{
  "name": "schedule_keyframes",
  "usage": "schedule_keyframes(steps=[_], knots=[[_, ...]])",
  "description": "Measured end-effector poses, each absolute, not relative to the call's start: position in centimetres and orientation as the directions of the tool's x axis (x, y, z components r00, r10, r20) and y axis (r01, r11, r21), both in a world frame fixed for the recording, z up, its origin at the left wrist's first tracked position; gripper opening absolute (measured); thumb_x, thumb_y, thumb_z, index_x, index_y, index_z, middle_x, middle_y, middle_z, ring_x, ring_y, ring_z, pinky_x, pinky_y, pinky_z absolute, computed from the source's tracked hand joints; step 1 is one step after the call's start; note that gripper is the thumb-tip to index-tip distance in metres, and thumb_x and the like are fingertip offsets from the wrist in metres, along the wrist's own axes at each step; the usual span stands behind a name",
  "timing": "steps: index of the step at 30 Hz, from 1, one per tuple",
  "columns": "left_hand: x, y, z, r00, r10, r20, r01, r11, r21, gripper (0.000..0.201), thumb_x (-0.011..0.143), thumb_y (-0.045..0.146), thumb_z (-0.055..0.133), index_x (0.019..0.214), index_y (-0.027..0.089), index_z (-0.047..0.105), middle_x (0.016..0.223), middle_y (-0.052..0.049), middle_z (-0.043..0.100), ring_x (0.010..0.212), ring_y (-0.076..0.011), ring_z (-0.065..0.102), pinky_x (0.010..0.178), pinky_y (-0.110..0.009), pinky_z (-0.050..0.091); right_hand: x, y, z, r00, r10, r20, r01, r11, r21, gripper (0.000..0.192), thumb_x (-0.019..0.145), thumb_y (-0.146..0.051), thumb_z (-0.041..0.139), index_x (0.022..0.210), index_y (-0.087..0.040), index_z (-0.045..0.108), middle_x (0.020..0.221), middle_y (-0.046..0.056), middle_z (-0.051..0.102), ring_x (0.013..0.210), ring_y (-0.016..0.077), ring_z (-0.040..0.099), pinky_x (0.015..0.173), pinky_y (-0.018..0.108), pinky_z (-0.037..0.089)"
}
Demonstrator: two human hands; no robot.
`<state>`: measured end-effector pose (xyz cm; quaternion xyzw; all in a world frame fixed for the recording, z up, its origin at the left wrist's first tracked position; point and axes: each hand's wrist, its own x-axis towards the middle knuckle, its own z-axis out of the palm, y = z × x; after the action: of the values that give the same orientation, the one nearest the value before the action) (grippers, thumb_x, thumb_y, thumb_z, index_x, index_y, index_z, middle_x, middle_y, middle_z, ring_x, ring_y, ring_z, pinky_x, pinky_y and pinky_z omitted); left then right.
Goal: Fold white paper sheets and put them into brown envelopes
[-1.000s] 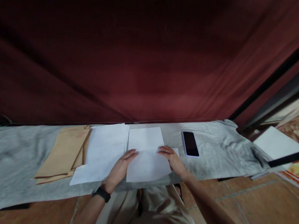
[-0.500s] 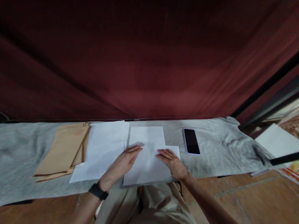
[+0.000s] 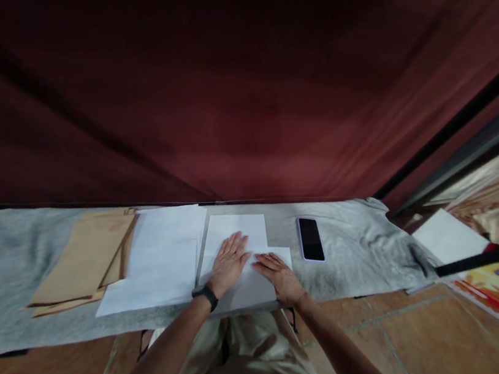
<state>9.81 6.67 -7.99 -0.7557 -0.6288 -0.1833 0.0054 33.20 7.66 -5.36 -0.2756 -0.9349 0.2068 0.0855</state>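
Both hands are flat on the same white sheet of paper (image 3: 241,256), which lies on the grey cloth-covered surface (image 3: 18,256) right at its near edge, dead centre in front of the person. The left hand (image 3: 228,263), with a black wristband (image 3: 206,294) on it, has its fingers spread a bit and pressed palm-down on the sheet, pointing toward 1 o'clock. The right hand (image 3: 279,277) sits just beside it at about 4 o'clock from the left one, also flat, fingers loosely together and aimed toward 10 o'clock, so the fingertips of the two hands nearly meet. Nothing is pinched or gripped, just pressing down.

At 9 o'clock from the sheet there's a stack of plain white papers (image 3: 157,259), touching or slightly under it, hard to tell which. Further out at 9 o'clock lie some flat brown paper envelopes (image 3: 83,260), partly under the white stack. At 3 o'clock, a bit apart, a dark-screened smartphone (image 3: 311,239) lies face up on the cloth. A dark red curtain (image 3: 236,90) hangs behind everything at 12 o'clock.
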Motion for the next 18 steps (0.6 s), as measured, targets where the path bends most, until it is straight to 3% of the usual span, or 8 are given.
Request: schedule_keyframes(steps=[5, 11, 15, 18], knots=[[8.1, 5.5, -7.3, 0.005, 0.971, 0.240, 0.962, -0.070, 0.264, 0.061, 0.103, 0.041, 0.034, 0.154, 0.008, 0.039, 0.161, -0.019, 0.037, 0.153, -0.0292, 0.029, 0.124, -0.049, 0.027, 33.5, 7.6, -4.9, -0.830, 0.554, 0.063, 0.461, 0.746, -0.481, 0.080, 0.073, -0.019, 0.064, 0.151, -0.017, 0.048, 0.162, 0.013, 0.039, 0.150, 0.0274, 0.034, 0.127, 0.048, 0.019], [7.3, 3.3, -7.2, -0.086, 0.976, 0.199, 0.941, 0.014, 0.337, 0.060, 0.100, 0.035, 0.038, 0.155, 0.009, 0.039, 0.159, -0.020, 0.040, 0.152, -0.0316, 0.031, 0.122, -0.053, 0.029, 33.6, 7.4, -5.2, -0.807, 0.580, 0.109, 0.457, 0.731, -0.506, 0.077, 0.071, -0.013, 0.061, 0.148, -0.018, 0.052, 0.160, 0.012, 0.043, 0.148, 0.0268, 0.038, 0.126, 0.049, 0.022], [5.9, 0.5, -6.1, 0.015, 0.997, 0.080, 0.942, -0.041, 0.332, 0.061, 0.100, 0.042, 0.041, 0.150, 0.007, 0.046, 0.161, -0.022, 0.036, 0.152, -0.0327, 0.032, 0.123, -0.052, 0.028, 33.6, 7.4, -5.5, -0.799, 0.588, 0.129, 0.452, 0.728, -0.516, 0.076, 0.071, -0.012, 0.062, 0.146, -0.020, 0.054, 0.159, 0.012, 0.044, 0.147, 0.0271, 0.040, 0.125, 0.051, 0.024], [4.6, -2.3, -5.0, 0.219, 0.975, -0.042, 0.907, -0.188, 0.376, 0.063, 0.098, 0.053, 0.049, 0.150, 0.018, 0.048, 0.163, -0.015, 0.036, 0.152, -0.0299, 0.031, 0.124, -0.052, 0.027, 33.7, 7.4, -5.5, -0.800, 0.587, 0.124, 0.448, 0.721, -0.528, 0.077, 0.069, -0.011, 0.063, 0.145, -0.022, 0.055, 0.159, 0.011, 0.044, 0.148, 0.0271, 0.040, 0.125, 0.051, 0.024]])
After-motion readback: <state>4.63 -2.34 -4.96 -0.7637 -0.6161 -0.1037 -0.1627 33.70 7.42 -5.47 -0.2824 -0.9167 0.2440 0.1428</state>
